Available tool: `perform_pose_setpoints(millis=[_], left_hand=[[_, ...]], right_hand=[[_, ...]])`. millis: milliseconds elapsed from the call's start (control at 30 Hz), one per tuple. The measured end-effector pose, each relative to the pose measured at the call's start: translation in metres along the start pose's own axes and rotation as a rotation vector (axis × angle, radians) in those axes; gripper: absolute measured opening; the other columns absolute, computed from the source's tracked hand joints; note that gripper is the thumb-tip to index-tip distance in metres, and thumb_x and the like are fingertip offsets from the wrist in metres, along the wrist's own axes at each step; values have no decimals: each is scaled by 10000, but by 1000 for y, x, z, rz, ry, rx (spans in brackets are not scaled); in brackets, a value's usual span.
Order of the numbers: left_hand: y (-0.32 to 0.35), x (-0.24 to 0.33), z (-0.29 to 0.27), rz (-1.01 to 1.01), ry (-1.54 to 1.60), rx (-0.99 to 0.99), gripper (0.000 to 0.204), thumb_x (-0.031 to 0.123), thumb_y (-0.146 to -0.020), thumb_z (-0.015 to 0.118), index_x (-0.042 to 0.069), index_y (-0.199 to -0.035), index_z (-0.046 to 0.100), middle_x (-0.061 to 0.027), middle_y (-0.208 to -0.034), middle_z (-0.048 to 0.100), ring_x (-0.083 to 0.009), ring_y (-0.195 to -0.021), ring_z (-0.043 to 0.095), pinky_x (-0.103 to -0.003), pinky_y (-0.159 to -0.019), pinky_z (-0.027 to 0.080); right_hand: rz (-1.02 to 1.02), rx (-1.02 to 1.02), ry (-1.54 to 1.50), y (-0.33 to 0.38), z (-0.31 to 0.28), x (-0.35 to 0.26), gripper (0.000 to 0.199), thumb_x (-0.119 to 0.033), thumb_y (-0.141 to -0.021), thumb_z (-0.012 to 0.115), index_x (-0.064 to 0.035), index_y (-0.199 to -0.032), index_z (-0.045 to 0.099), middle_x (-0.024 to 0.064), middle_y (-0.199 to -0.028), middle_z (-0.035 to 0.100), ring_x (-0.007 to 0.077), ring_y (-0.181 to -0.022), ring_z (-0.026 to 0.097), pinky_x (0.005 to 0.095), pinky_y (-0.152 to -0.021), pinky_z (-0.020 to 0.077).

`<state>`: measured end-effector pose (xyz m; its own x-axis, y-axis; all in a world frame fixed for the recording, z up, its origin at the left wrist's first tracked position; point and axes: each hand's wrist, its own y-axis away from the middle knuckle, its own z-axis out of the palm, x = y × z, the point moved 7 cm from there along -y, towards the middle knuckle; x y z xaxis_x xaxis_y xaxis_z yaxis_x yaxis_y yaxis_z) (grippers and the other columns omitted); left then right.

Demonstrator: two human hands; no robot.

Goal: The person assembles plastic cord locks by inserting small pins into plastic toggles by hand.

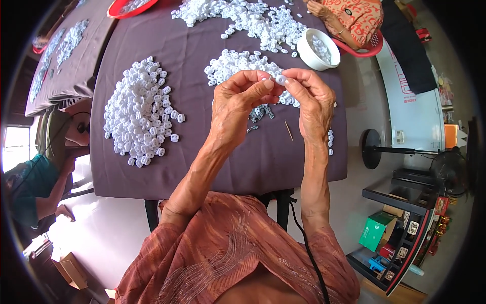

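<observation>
Both hands are raised over the dark cloth-covered table, fingertips nearly meeting. My right hand point(315, 104) pinches a small white plastic piece point(281, 79) between thumb and fingers. Beside it, the thumb and fingers of my left hand point(233, 104) press together on something too small to make out. Behind the hands spreads a heap of like white pieces point(230, 65), partly covered by them. Small dark grey pieces point(260, 112) lie beneath, between my wrists. A thin pointed wooden stick point(288, 130) rests near my right wrist.
A large pile of white pieces point(136, 111) sits at left, another point(253, 23) at the far side. A white bowl point(302, 49) holds more. Several pieces point(330, 142) line the right edge. Across the table is another person's hand point(319, 9); a red basket point(114, 11) stands far left.
</observation>
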<state>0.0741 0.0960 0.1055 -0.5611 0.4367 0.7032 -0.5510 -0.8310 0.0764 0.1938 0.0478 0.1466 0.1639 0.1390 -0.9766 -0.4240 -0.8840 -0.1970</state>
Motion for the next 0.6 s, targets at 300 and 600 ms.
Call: perform_pose_setpoints(millis=[300,600], left_hand=[[-2,-1,-3,9,-1,5,103,66,-784,609,-14,-843,581,-87,-801,610,-174,-729,607,-280,-680,500],[-4,-2,-6,29,-37,5,102,77,-775,626,-4,-828,592,-66,-773,611,-139,-687,595,-253,-666,489]], right_hand=[[-137,35,236,6,4,-10,119,-61,-803,584,7,-896,611,19,-802,609,63,-720,538,183,-636,417],[-327,-110,468,3,11,-24,144,-28,-778,602,-2,-920,608,19,-797,611,61,-712,535,204,-627,440]])
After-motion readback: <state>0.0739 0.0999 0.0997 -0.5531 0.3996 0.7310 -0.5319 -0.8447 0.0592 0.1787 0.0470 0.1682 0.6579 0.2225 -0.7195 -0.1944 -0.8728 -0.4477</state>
